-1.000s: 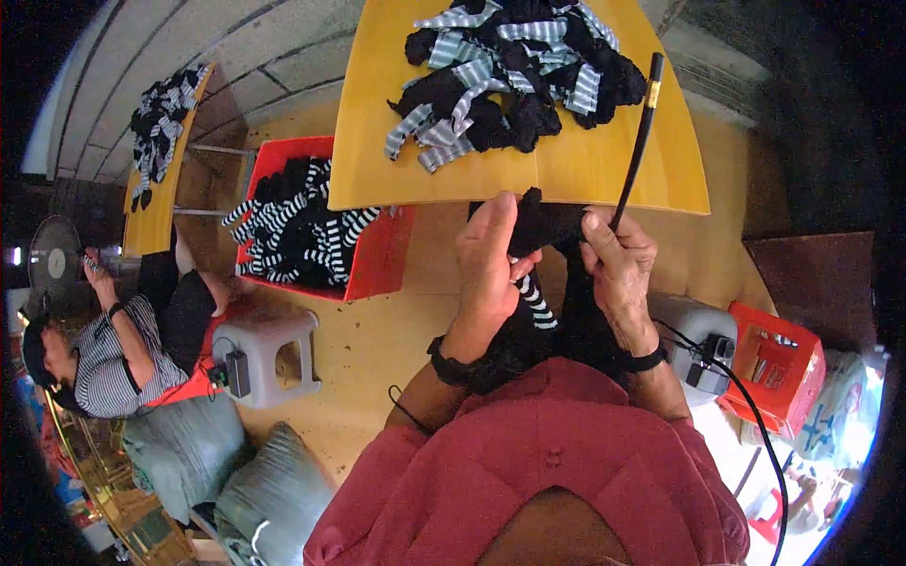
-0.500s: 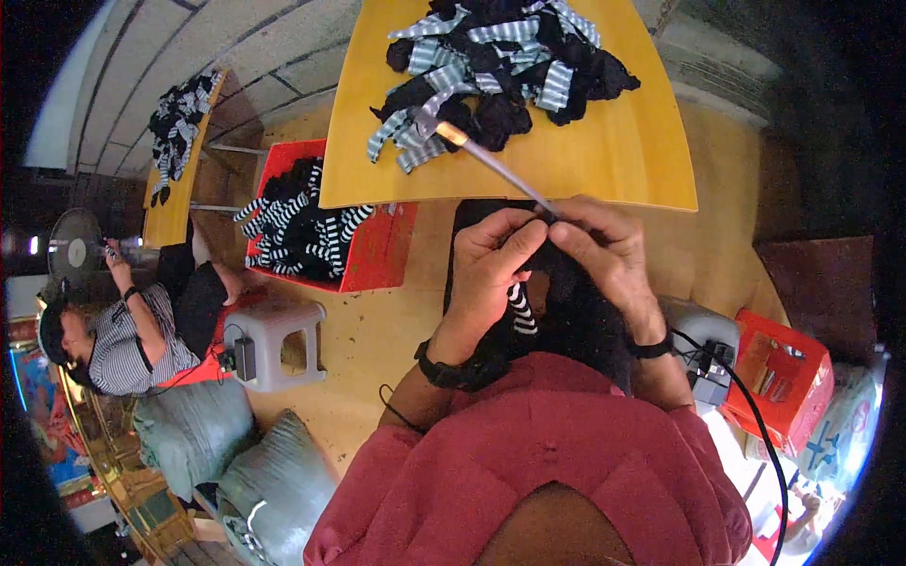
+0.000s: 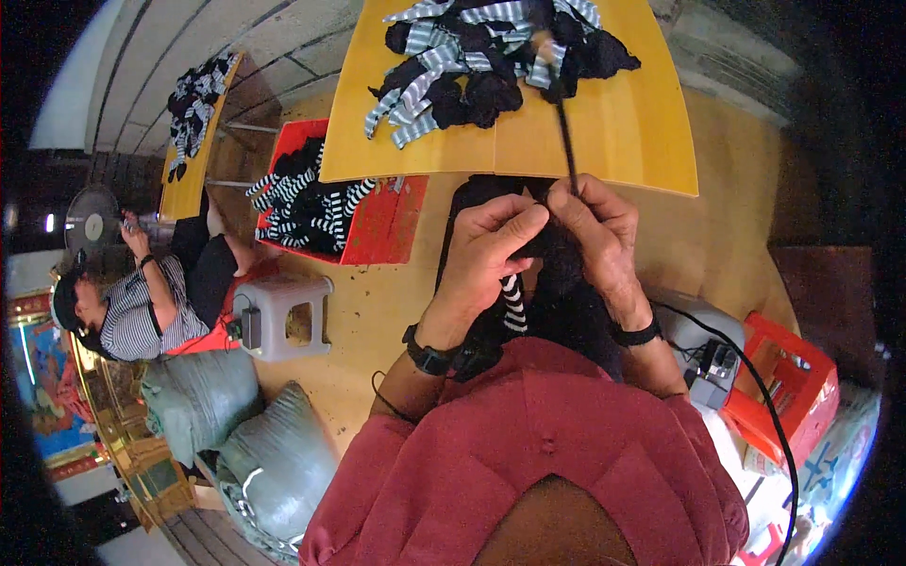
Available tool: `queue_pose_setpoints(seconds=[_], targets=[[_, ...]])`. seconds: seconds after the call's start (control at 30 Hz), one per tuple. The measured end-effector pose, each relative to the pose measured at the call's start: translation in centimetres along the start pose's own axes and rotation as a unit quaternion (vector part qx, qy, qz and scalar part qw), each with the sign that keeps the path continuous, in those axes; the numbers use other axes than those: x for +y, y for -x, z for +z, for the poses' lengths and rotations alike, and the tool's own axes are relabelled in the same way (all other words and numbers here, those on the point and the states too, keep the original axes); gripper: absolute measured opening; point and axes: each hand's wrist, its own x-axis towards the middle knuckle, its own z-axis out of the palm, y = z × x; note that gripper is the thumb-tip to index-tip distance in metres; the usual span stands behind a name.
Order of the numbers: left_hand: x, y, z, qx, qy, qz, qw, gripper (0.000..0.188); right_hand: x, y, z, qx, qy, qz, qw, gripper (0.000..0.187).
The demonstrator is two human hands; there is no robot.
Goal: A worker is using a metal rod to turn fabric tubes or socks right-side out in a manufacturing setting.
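Observation:
My left hand (image 3: pixel 486 247) is closed, thumb against fingers, on a black knitted piece. Its black-and-white striped tube (image 3: pixel 513 304) hangs below the hand over my dark lap. Close beside it, my right hand (image 3: pixel 599 231) pinches the lower end of a thin rod-shaped tool (image 3: pixel 566 141). The rod points away over the table's near edge, and its brownish far part is blurred above the cloth pile. Where the fingertips meet the black fabric, the detail is too dark to make out. A heap of black and grey-striped knitted pieces (image 3: pixel 439 71) covers the far part of the yellow table (image 3: pixel 623 141).
Left of the table stands a red bin (image 3: pixel 382 231) full of black-and-white striped knits. Beyond it, a seated person (image 3: pixel 156 297) is near another yellow table (image 3: pixel 196 165). Grey stools (image 3: pixel 316 321), stuffed sacks (image 3: pixel 269 462), a red crate (image 3: pixel 788 377) and a black cable (image 3: pixel 760 387) surround me.
The tool has swung from pointing up-left to pointing nearly straight away from me. My right hand has turned with it and sits slightly apart from my left, which stays closed on the knitted piece.

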Motion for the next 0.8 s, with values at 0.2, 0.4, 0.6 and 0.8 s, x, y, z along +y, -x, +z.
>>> queue_pose_setpoints(seconds=[0.2,0.4,0.6,0.8], targets=[[-1.9,0.0,-2.7,-0.165,0.043,-0.01,0.985,0.019,-0.4,-0.9,-0.2,0.122,-0.02,0.032,0.992,0.012],[-2.9,2.3,-4.7,-0.196,0.108,-0.078,0.972,0.02,1.0,-3.1,0.5,0.099,0.009,0.024,0.995,0.011],[-1.4,2.6,-7.2,-0.11,0.293,-0.015,0.95,0.023,0.9,-1.9,1.9,0.109,0.022,0.039,0.993,0.019],[-1.2,1.0,-8.1,-0.094,0.461,0.095,0.877,0.023,0.8,4.3,3.5,0.068,0.092,0.109,0.987,0.019]])
